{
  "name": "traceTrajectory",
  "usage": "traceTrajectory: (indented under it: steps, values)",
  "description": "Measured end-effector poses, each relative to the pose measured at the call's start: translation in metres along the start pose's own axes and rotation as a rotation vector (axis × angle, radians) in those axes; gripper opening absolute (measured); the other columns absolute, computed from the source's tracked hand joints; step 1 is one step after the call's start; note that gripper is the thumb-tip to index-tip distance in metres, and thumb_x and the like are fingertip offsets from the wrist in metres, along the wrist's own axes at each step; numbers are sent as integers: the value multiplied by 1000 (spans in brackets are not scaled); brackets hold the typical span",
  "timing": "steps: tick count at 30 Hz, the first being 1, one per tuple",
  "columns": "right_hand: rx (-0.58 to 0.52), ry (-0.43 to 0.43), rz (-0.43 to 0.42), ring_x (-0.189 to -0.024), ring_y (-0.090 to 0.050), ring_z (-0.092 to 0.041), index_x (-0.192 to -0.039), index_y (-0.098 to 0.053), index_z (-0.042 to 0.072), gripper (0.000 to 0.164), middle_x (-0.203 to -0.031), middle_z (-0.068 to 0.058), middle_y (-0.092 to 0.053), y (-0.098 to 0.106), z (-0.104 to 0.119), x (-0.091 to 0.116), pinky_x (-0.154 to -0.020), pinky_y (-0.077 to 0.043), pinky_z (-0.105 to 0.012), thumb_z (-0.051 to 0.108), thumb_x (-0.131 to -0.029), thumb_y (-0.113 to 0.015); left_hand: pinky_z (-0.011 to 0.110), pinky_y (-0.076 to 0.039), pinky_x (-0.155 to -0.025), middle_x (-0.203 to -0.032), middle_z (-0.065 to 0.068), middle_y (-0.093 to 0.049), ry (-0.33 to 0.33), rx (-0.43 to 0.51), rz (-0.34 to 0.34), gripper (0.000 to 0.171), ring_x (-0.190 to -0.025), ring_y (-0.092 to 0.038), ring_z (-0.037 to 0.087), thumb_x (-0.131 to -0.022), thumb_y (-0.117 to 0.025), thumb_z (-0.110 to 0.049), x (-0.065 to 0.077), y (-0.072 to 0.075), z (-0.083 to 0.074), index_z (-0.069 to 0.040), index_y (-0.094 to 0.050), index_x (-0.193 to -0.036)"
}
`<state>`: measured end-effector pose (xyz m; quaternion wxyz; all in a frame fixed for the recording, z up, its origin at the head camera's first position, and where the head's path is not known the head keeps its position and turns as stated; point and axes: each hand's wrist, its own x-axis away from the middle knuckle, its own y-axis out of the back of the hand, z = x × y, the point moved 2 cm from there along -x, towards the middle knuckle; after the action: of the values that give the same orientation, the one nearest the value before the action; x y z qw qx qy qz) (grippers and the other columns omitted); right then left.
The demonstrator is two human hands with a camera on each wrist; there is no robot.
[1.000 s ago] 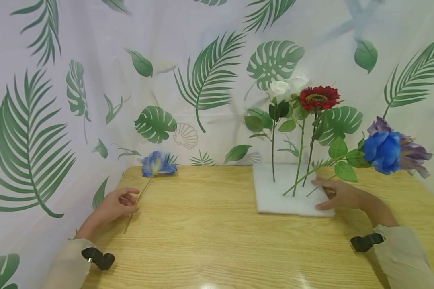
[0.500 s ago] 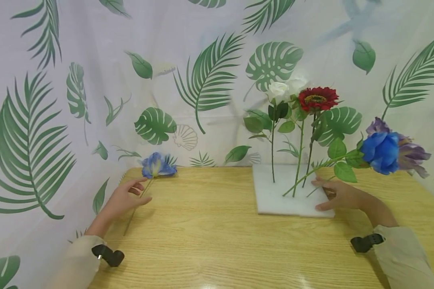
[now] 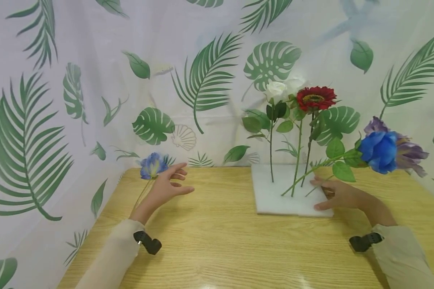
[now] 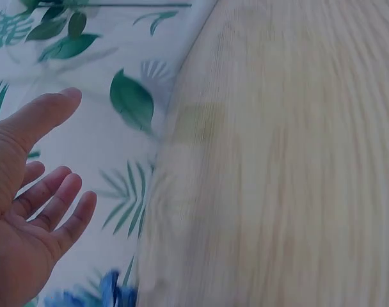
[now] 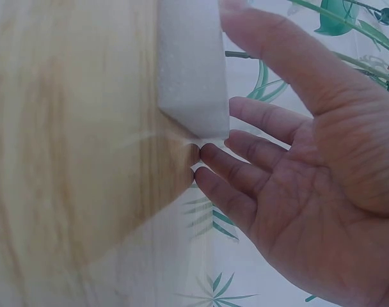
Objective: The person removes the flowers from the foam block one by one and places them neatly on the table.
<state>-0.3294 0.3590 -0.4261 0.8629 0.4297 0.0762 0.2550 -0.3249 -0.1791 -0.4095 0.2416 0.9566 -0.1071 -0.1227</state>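
Note:
My left hand (image 3: pixel 166 190) is over the left part of the table with nothing in it, thumb and fingers apart. Behind it lies a blue iris-like flower (image 3: pixel 152 165), its thin stem partly hidden by the hand and wrist. At the right, my right hand (image 3: pixel 341 196) touches the right edge of a white foam board (image 3: pixel 271 204), thumb at the near corner. In the right wrist view its fingers (image 5: pixel 236 169) are fairly straight beside the foam slab (image 5: pixel 193 70). White roses (image 3: pixel 275 91) and a red gerbera-like flower (image 3: pixel 316 99) stand upright in the board.
A blue rose (image 3: pixel 377 151) leans far right from the board, above my right hand, with a purple flower (image 3: pixel 410 154) behind it. A leaf-patterned curtain (image 3: pixel 209 136) borders the back and left of the wooden table (image 3: pixel 220 241).
My left hand has moved right, from beside the blue flower's stem to past its bloom, and its fingers have spread. The flower stays on the table. The right hand keeps still at the board.

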Motion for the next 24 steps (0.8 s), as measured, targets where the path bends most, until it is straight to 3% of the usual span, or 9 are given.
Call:
traceTrajectory:
  steps: [7,9,16,18,24]
  values:
    - [29,-19,-2,-144,-26,-59,-152,-38,-10,91,-159,-38,-23,0,2,1,-109,-42,-56,26,-83,-86,48,-53,-103,-134,12,-60,-38,114,19,78,-126,-57,41,-84,-85,-14,-34,-56,-15,-16,-48,-152]
    - [32,-24,-1,-145,-25,-59,-151,-38,-10,91,-159,-38,-23,0,2,1,-110,-39,-59,26,-82,-86,47,-54,-102,-134,12,-60,-44,155,27,77,-127,-57,41,-84,-85,-13,-42,-72,-20,-15,-48,-152]
    - [18,-24,6,-145,-26,-59,-151,-38,-10,90,-160,-39,-18,1,-1,-1,-111,-42,-50,24,-83,-86,38,-58,-96,-137,17,-57,-49,307,60,77,-129,-55,42,-84,-84,-6,-65,-126,-41,-9,-48,-152]
    - [1,-18,10,-145,-25,-59,-152,-37,-10,90,-160,-40,-17,1,0,-1,-111,-42,-54,23,-83,-85,37,-59,-95,-138,20,-56,-44,337,70,76,-130,-55,41,-84,-83,-6,-72,-140,-45,-9,-48,-152]
    - [-41,3,18,-144,-24,-61,-151,-36,-14,90,-159,-42,-15,0,1,0,-109,-38,-64,19,-83,-85,34,-57,-96,-140,22,-57,-7,314,50,72,-127,-59,34,-84,-84,-10,-86,-178,-50,-9,-52,-148]
